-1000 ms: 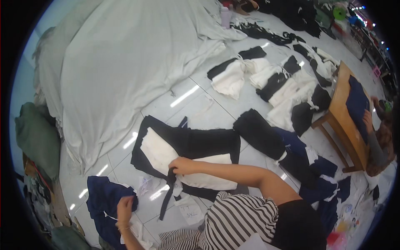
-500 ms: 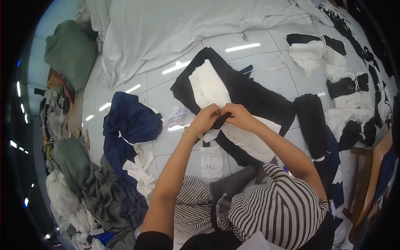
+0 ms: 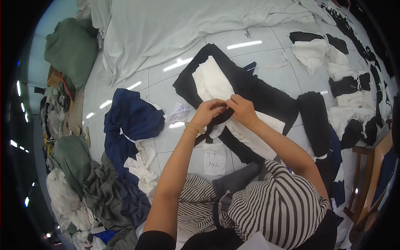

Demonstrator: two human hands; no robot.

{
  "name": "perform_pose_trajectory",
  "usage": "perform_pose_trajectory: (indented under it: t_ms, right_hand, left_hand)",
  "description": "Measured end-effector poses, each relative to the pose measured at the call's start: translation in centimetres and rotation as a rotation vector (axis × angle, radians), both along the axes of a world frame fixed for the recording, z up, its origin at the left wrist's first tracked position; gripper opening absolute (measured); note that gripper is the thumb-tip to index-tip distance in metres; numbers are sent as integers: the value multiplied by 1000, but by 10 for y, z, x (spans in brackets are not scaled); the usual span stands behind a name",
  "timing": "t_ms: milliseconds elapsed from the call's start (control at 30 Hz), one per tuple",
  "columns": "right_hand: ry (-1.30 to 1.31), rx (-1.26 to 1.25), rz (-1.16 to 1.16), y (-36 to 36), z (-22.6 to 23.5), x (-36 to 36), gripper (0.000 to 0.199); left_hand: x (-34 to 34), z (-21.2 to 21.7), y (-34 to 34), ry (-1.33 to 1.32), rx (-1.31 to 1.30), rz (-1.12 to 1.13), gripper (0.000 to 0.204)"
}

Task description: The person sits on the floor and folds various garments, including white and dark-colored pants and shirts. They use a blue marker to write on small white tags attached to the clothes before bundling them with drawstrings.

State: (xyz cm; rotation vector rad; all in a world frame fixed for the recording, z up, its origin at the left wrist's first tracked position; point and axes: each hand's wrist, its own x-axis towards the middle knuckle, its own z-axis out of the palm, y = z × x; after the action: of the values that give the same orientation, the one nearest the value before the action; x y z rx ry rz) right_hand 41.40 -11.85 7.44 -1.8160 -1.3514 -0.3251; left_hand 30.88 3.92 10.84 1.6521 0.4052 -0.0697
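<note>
My left hand [image 3: 209,112] and my right hand [image 3: 242,111] meet over the middle of a stack of folded cloth, fingertips pinched close together. Between them is a dark cloth strip [image 3: 215,121], mostly covered by my fingers, that seems to cross the stack. White folded fabric [image 3: 213,77] lies on top, showing beyond my hands and again on the near right side. Beneath it spreads black fabric [image 3: 266,96], laid out crosswise on the tiled floor. A white handwritten label [image 3: 214,160] sits just below my hands, next to the stack's near edge.
Navy cloth [image 3: 135,114] lies to the left, with green and grey heaps [image 3: 102,189] beyond. On the right are a black roll [image 3: 312,118] and black-and-white bundles [image 3: 350,100]. A pale sheet [image 3: 166,33] covers the far side. Striped fabric [image 3: 279,204] rests near me, and a wooden chair [image 3: 362,183] stands right.
Both hands have risen slightly away from me, and the right fingers have shifted their pinch. The dark strip is more covered now. The whole view has shifted a little.
</note>
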Motion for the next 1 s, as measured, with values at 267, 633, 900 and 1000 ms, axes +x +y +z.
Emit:
perform_pose_trajectory:
  t_ms: [267, 633, 900, 1000]
  right_hand:
    - [230, -75, 122, -14, 1, 2, 27]
    - [1671, 200, 335, -35, 3, 7, 21]
    - [1951, 264, 206, -64, -20, 9, 13]
    - [1889, 176, 149, -75, -22, 8, 11]
  left_hand:
    - [-9, 10, 21, 57, 329, -76, 19]
    - [-40, -29, 37, 0, -552, 256, 18]
    - [-31, -66, 6, -262, -1122, 905, 29]
    - [-32, -80, 18, -327, -1302, 974, 30]
